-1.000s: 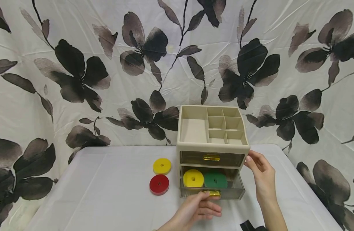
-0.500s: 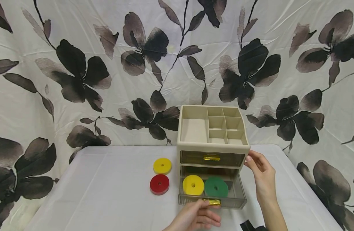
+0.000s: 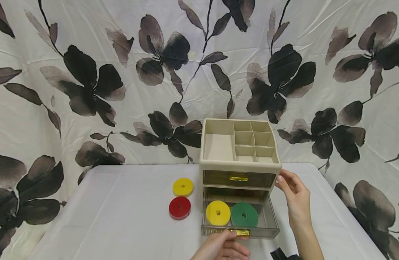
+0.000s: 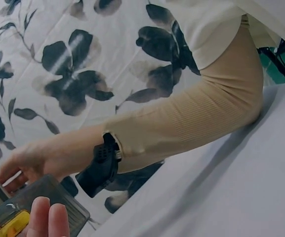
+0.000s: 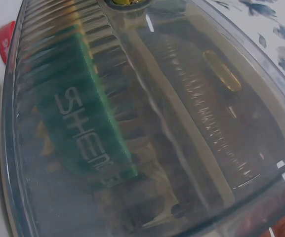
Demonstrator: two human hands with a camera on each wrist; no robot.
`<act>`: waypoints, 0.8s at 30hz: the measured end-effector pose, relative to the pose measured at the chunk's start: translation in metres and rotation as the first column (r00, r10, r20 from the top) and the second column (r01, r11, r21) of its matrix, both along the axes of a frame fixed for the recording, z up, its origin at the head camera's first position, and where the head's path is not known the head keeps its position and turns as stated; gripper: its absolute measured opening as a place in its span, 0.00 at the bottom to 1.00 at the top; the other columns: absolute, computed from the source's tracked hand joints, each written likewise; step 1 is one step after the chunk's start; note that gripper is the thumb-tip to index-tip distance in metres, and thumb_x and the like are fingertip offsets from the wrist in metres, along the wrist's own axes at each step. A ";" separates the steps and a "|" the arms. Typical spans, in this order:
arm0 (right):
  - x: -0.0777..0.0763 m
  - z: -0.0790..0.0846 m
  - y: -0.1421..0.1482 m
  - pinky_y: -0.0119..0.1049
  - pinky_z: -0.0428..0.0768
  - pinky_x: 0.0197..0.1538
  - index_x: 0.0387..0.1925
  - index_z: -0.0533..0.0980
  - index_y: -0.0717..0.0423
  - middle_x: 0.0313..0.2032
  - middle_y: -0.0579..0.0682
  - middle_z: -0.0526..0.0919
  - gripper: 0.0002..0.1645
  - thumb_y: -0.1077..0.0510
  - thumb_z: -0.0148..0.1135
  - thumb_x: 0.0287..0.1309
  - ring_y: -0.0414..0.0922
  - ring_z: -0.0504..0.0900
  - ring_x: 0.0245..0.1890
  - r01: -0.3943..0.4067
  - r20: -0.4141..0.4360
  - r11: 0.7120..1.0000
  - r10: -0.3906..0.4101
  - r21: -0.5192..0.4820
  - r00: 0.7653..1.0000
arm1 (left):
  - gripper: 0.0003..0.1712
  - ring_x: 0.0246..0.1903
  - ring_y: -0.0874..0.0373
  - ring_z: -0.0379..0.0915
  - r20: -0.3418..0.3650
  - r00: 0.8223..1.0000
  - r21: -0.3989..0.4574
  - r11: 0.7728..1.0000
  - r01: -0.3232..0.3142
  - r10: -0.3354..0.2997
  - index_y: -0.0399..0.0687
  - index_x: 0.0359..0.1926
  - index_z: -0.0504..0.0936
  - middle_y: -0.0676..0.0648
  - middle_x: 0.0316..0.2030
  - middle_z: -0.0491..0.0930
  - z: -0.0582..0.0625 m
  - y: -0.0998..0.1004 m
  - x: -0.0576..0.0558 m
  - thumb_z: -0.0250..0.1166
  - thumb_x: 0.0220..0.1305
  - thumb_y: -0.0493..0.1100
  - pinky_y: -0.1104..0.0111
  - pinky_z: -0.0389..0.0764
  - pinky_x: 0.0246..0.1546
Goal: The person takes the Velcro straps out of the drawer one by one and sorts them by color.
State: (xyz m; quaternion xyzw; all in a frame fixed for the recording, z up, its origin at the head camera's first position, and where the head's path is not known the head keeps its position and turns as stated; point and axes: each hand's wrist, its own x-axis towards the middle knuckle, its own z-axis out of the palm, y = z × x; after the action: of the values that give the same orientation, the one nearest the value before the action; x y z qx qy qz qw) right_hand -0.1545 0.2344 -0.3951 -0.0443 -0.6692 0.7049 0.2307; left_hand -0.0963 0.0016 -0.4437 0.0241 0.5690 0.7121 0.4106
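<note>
A cream drawer organizer [image 3: 240, 164] stands on the white table, its lower clear drawer [image 3: 267, 231] pulled out. Inside that drawer lie a yellow disc [image 3: 218, 213] and a green disc [image 3: 244, 214], each with a small centre hole. My left hand [image 3: 223, 247] pinches the drawer's gold handle [image 3: 241, 233]; the left wrist view shows thumb and fingers around the handle [image 4: 13, 224]. My right hand [image 3: 295, 196] rests against the organizer's right side, thumb near the front edge. Raised letters show on the green disc [image 5: 83, 108] through the drawer wall in the right wrist view.
To the organizer's left lie another yellow disc [image 3: 183, 187] and a red disc [image 3: 180, 208], close together. The upper drawer [image 3: 219, 178] is closed. Divided compartments [image 3: 254, 141] form the organizer's top. A floral cloth [image 3: 121, 90] hangs behind the table [image 3: 128, 209].
My left hand has drawn the lower drawer farther out toward me, and the yellow and green discs have come forward with it. The right hand has stayed at the organizer's side.
</note>
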 end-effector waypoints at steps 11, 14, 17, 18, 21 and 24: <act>0.000 0.000 0.000 0.21 0.79 0.47 0.52 0.75 0.63 0.43 0.38 0.82 0.17 0.61 0.59 0.63 0.32 0.82 0.45 0.004 0.000 1.000 -0.004 -0.003 1.000 | 0.27 0.39 0.64 0.83 0.010 1.000 0.009 1.000 0.009 -0.010 0.37 0.56 0.77 0.53 0.38 0.87 -0.001 -0.001 0.001 0.48 0.70 0.53 0.69 0.80 0.52; 0.000 0.000 0.001 0.21 0.79 0.47 0.52 0.75 0.63 0.43 0.38 0.83 0.17 0.61 0.59 0.63 0.32 0.82 0.44 0.010 0.002 1.000 -0.010 0.001 1.000 | 0.27 0.38 0.65 0.83 0.015 1.000 0.009 1.000 0.009 -0.009 0.37 0.56 0.76 0.53 0.38 0.87 -0.001 -0.001 0.001 0.48 0.70 0.53 0.70 0.80 0.52; 0.000 0.000 0.000 0.21 0.79 0.47 0.53 0.75 0.63 0.43 0.38 0.83 0.18 0.61 0.59 0.63 0.32 0.82 0.45 0.009 0.003 1.000 -0.009 0.001 1.000 | 0.27 0.37 0.65 0.83 0.013 1.000 0.006 1.000 0.014 -0.014 0.37 0.57 0.76 0.53 0.38 0.87 0.000 -0.001 0.001 0.48 0.70 0.53 0.71 0.80 0.51; 0.000 0.000 0.000 0.21 0.79 0.47 0.53 0.75 0.63 0.43 0.38 0.83 0.18 0.61 0.59 0.63 0.32 0.82 0.45 0.009 0.003 1.000 -0.009 0.000 1.000 | 0.27 0.37 0.66 0.83 0.019 1.000 0.002 1.000 0.017 -0.017 0.38 0.57 0.76 0.53 0.38 0.87 0.001 -0.002 0.001 0.49 0.70 0.53 0.71 0.81 0.50; 0.000 0.000 0.000 0.21 0.79 0.47 0.53 0.75 0.63 0.43 0.38 0.83 0.17 0.61 0.59 0.63 0.32 0.82 0.45 0.005 0.000 1.000 -0.005 -0.004 1.000 | 0.27 0.34 0.67 0.82 0.017 0.998 0.002 0.998 0.062 -0.062 0.40 0.59 0.75 0.53 0.39 0.87 0.003 -0.004 0.001 0.49 0.70 0.53 0.74 0.81 0.47; 0.000 0.001 0.000 0.21 0.79 0.47 0.53 0.75 0.63 0.43 0.38 0.83 0.17 0.61 0.59 0.63 0.32 0.82 0.45 0.005 -0.003 1.000 -0.005 -0.004 1.000 | 0.26 0.34 0.67 0.81 -0.017 0.994 -0.004 0.994 0.109 -0.109 0.41 0.60 0.74 0.50 0.42 0.87 0.005 -0.007 0.002 0.51 0.70 0.53 0.75 0.81 0.47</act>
State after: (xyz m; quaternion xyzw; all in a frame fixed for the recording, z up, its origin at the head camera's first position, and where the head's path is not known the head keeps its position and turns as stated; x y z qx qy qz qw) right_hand -0.1541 0.2343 -0.3946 -0.0454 -0.6675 0.7058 0.2330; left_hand -0.0947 -0.0058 -0.4389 0.0607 0.5714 0.6875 0.4440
